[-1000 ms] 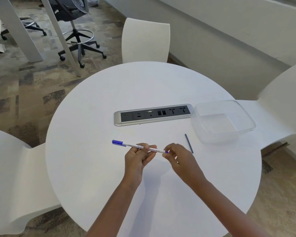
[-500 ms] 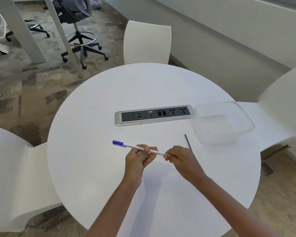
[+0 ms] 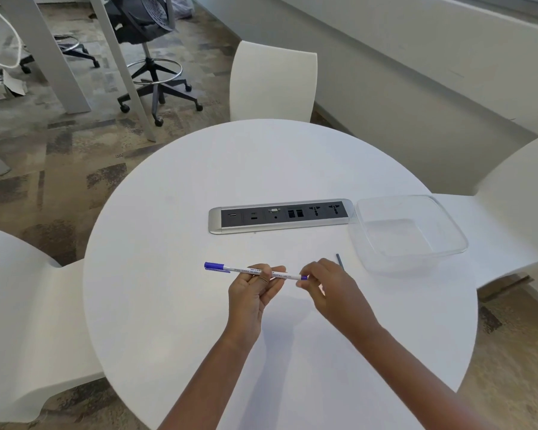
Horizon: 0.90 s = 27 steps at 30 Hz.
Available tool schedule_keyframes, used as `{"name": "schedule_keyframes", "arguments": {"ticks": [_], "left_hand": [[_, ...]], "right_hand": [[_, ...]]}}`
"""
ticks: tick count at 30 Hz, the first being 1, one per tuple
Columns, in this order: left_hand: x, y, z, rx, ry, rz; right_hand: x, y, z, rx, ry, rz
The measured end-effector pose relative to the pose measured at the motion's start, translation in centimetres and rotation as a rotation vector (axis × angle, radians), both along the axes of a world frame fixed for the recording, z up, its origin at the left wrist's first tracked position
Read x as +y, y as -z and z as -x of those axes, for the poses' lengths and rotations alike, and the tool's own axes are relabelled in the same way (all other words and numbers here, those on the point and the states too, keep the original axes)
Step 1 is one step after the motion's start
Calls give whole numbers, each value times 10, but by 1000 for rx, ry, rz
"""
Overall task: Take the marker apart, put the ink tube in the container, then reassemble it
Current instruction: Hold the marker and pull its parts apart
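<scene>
A white marker [image 3: 246, 270] with a blue cap at its left end lies level above the round white table [image 3: 174, 187]. My left hand [image 3: 255, 290] grips the barrel near its middle from below. My right hand [image 3: 326, 287] pinches the small blue plug at the marker's right end. A thin dark ink tube [image 3: 339, 259] lies on the table just behind my right hand, which hides most of it. To the right stands a clear plastic container [image 3: 448, 225] with nothing in it.
A silver and black socket strip [image 3: 280, 216] is set into the table's middle, touching the container's left rim. White chairs [image 3: 274, 82] stand at the far side, the left and the right. An office chair stands on the carpet at the back.
Both hands have stayed at the marker with the same grips. My right hand has shifted slightly and now covers more of the ink tube behind it.
</scene>
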<state>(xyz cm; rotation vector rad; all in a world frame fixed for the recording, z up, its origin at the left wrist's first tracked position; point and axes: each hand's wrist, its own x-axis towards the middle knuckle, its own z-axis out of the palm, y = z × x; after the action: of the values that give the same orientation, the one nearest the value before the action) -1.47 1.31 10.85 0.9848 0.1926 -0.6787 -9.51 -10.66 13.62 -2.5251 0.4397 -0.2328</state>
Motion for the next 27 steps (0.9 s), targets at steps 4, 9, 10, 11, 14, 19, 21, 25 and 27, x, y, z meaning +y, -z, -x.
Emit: {"name": "schedule_keyframes", "arguments": {"ticks": [4,9,10,11,14,19,21,25,27], "left_hand": [[-3,0,-1,24,3,17],[-5,1,-3,-23,43,8],[-6,1,-3,-31,51,4],[-6,2,-3,-38,59,-1],[-7,3,-3,-59,89,-16],[-8,3,0,-45,94,-17],[-9,3,1,-29,68,-9],[-10,1,1,3,29,3],[-10,1,1,-2,30,-2]], "right_hand": [[-4,1,1,-103,-125,263],[-10,-2,-3,8,-63,-18],[-12,-3,-3,66,-33,-116],[-13,-4,-4,125,2,-231],[-22,-13,-9,282,94,-640],[-27,-18,-10,463,205,-995],[-21,-15,-7,354,154,-822],[-8,-6,6,96,-6,-35],[-8,1,10,-45,-92,306]]}}
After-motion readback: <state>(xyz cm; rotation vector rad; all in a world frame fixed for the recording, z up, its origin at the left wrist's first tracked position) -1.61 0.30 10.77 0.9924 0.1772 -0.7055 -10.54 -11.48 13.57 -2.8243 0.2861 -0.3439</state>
